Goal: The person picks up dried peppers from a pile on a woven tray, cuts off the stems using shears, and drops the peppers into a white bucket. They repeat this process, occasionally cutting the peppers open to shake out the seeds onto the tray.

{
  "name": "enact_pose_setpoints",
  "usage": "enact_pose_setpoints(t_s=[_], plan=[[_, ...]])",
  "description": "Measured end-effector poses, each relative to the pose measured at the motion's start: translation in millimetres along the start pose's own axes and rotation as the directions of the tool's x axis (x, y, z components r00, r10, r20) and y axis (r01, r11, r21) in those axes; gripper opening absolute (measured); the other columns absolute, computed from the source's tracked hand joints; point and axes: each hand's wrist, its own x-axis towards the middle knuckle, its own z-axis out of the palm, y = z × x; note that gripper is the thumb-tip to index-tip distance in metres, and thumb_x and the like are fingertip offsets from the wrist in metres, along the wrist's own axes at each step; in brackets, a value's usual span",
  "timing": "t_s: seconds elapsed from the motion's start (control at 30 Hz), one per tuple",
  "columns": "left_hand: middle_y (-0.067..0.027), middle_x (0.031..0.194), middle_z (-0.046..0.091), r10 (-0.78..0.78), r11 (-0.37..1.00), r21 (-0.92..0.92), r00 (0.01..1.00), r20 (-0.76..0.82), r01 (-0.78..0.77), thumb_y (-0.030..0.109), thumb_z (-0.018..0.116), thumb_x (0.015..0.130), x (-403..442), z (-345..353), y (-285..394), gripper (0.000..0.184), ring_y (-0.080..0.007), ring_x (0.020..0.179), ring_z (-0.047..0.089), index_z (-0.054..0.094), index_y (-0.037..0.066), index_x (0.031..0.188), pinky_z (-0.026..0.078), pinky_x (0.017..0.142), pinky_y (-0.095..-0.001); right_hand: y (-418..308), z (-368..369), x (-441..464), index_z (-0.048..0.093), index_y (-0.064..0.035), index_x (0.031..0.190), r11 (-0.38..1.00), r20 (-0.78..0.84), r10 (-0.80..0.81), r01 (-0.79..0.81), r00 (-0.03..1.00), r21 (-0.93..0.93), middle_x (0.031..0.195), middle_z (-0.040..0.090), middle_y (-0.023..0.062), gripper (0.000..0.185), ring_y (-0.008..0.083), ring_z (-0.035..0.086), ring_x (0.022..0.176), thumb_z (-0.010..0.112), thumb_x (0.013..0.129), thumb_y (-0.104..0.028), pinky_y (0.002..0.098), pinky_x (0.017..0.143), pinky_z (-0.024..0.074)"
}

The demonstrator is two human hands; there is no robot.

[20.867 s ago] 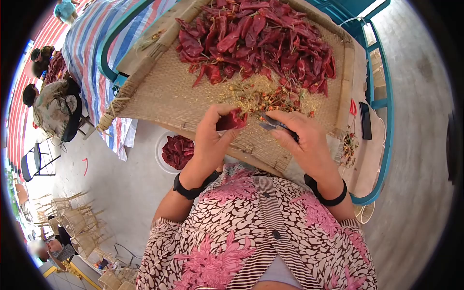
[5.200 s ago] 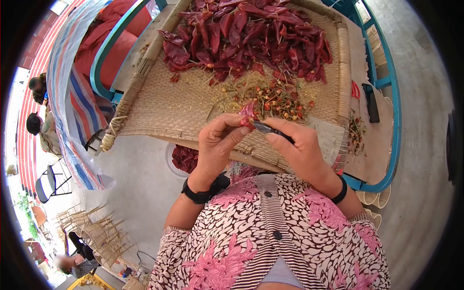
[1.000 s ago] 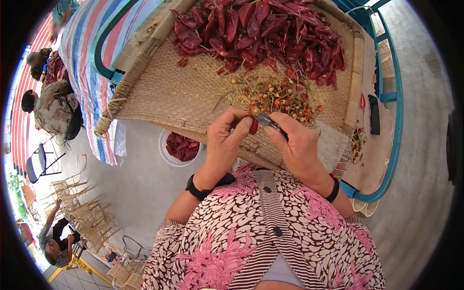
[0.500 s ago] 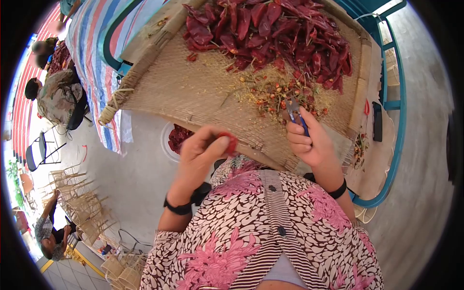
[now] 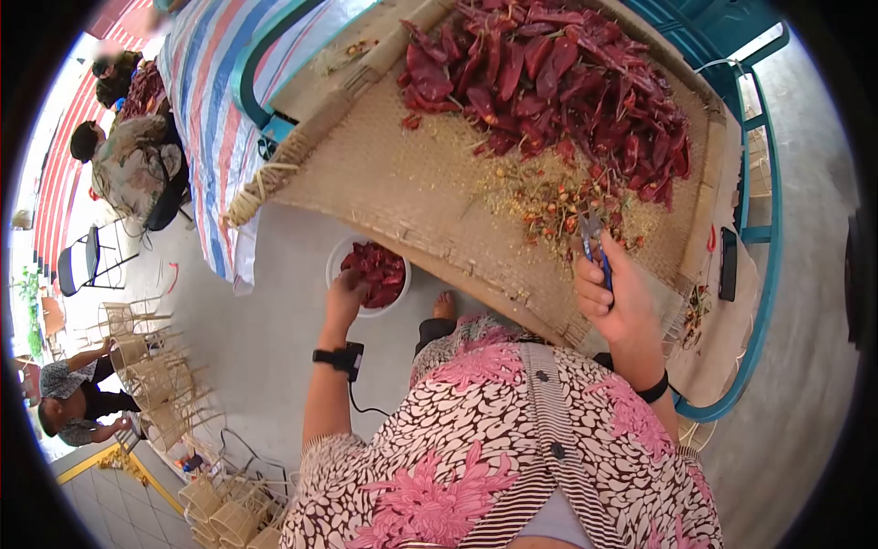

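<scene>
My left hand [image 5: 344,297] is over the left edge of a white bowl [image 5: 335,262] of dark red dried peppers [image 5: 382,274] on the floor; its fingers are dark and blurred, and any pepper in them cannot be made out. My right hand [image 5: 617,291] is wrapped round small blue-handled snips [image 5: 597,252], blades pointing up, above the woven tray [image 5: 384,174]. Under the blades lies a heap of cut stems and seeds [image 5: 549,201]. Behind it a large pile of red dried peppers [image 5: 549,82] fills the tray's far part.
A teal metal frame [image 5: 766,274] surrounds the tray. On its right ledge lie a black phone [image 5: 728,263] and more stems [image 5: 697,316]. A striped sheet [image 5: 206,110], a folding chair [image 5: 91,261] and bamboo stools [image 5: 151,366] are at left, with several people. My foot [image 5: 444,306] is below the tray.
My left hand has moved from the tray's near edge down and left to the bowl; the red pepper it carried no longer shows. My right hand still has the snips, now apart from the left.
</scene>
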Motion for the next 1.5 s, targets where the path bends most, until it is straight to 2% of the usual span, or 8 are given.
enact_pose_setpoints(t_s=[0.13, 0.3, 0.53, 0.83, 0.93, 1.03, 1.33, 1.5], plan=[[-0.0069, 0.083, 0.065, 0.125, 0.896, -0.423, 0.839, 0.529, 0.133, 0.015, 0.062, 0.086, -27.6, -72.2, 147.2, 0.02, -0.0117, 0.073, 0.06, 0.064, -0.001, 0.097, 0.047, 0.062, -0.0284, 4.0, 0.6, -2.5, 0.056, -0.0057, 0.102, 0.992, -0.048, -0.088, 0.083, 0.995, -0.095, 0.064, 0.043, -0.0038, 0.035, 0.0038, 0.034, 0.044, 0.043, 0.1, -0.038, 0.0198, 0.037, 0.0272], [-0.0076, 0.085, 0.064, 0.496, 0.859, -0.1, 0.768, 0.405, -0.502, 0.017, 0.061, 0.088, -20.5, -109.7, 285.1, 0.026, -0.015, 0.073, 0.058, 0.061, 0.002, 0.11, 0.046, 0.068, -0.0277, 11.2, 9.1, -6.1, 0.052, -0.0117, 0.096, 0.979, -0.065, -0.111, 0.098, 0.992, -0.18, 0.065, 0.044, -0.0037, 0.026, 0.004, 0.034, 0.045, 0.047, 0.099, -0.037, 0.0199, 0.039, 0.0267], [-0.0162, 0.142, 0.038, 0.575, 0.562, 0.42, 0.702, 0.42, -0.712, 0.006, 0.054, 0.082, 88.9, -28.6, 309.7, 0.025, -0.0335, 0.092, 0.061, 0.06, 0.0, 0.106, 0.049, 0.085, -0.0422, 14.4, 12.7, -9.3, 0.05, -0.0124, 0.102, 0.981, -0.02, -0.074, 0.069, 0.997, -0.18, 0.066, 0.044, -0.0029, 0.025, 0.0043, 0.033, 0.046, 0.046, 0.099, -0.037, 0.0206, 0.04, 0.0257], [-0.0143, 0.129, 0.054, 0.887, 0.444, 0.159, 0.458, 0.064, -0.882, 0.001, 0.059, 0.08, 103.8, -9.3, 288.3, 0.03, -0.0309, 0.103, 0.06, 0.058, 0.0, 0.111, 0.046, 0.09, -0.0393, 12.5, 9.3, -14.9, 0.051, -0.0112, 0.103, 0.98, 0.008, -0.095, 0.095, 0.995, -0.174, 0.066, 0.042, -0.0045, 0.026, 0.0037, 0.032, 0.046, 0.043, 0.1, -0.036, 0.0197, 0.04, 0.0255], [-0.0113, 0.115, 0.06, 0.544, 0.723, -0.516, 0.839, 0.018, -0.459, 0.004, 0.063, 0.085, 62.0, -24.0, 297.9, 0.027, -0.0242, 0.098, 0.061, 0.057, 0.002, 0.111, 0.048, 0.087, -0.035, 15.5, 13.2, -13.5, 0.053, -0.0101, 0.103, 0.953, -0.058, -0.176, 0.156, 0.983, -0.259, 0.066, 0.042, -0.0049, 0.027, 0.0028, 0.031, 0.047, 0.044, 0.1, -0.035, 0.02, 0.04, 0.0242], [-0.0071, 0.104, 0.061, 0.387, 0.424, -0.903, 0.915, 0.116, -0.065, 0.01, 0.062, 0.091, 47.8, -18.9, 281.0, 0.022, -0.0169, 0.091, 0.06, 0.057, 0.005, 0.112, 0.049, 0.081, -0.0317, 14.2, 21.0, -15.9, 0.054, -0.007, 0.105, 0.828, 0.045, -0.255, 0.242, 0.966, -0.506, 0.069, 0.044, -0.0033, 0.028, 0.0042, 0.036, 0.052, 0.047, 0.099, -0.033, 0.0202, 0.045, 0.0294], [-0.008, 0.104, 0.063, 0.426, 0.218, -0.949, 0.853, 0.301, 0.227, 0.017, 0.053, 0.098, -16.8, -5.8, 282.6, 0.026, -0.0133, 0.081, 0.061, 0.055, 0.001, 0.119, 0.053, 0.072, -0.0284, 22.1, 27.9, -12.0, 0.055, 0.001, 0.123, 0.043, 0.439, -0.662, 0.616, 0.607, -0.787, 0.097, 0.065, 0.0137, 0.038, 0.0173, 0.059, 0.074, 0.056, 0.094, -0.023, 0.0298, 0.07, 0.0473], [-0.0055, 0.1, 0.063, 0.412, 0.21, -0.954, 0.865, 0.286, 0.216, 0.015, 0.051, 0.098, -27.7, 0.0, 276.1, 0.029, -0.0114, 0.079, 0.059, 0.054, 0.003, 0.124, 0.05, 0.068, -0.0261, 18.7, 31.5, -18.7, 0.058, -0.0017, 0.122, -0.059, 0.453, -0.673, 0.568, 0.585, -0.821, 0.101, 0.066, 0.0155, 0.038, 0.0187, 0.062, 0.071, 0.062, 0.09, -0.023, 0.0298, 0.066, 0.0495]])
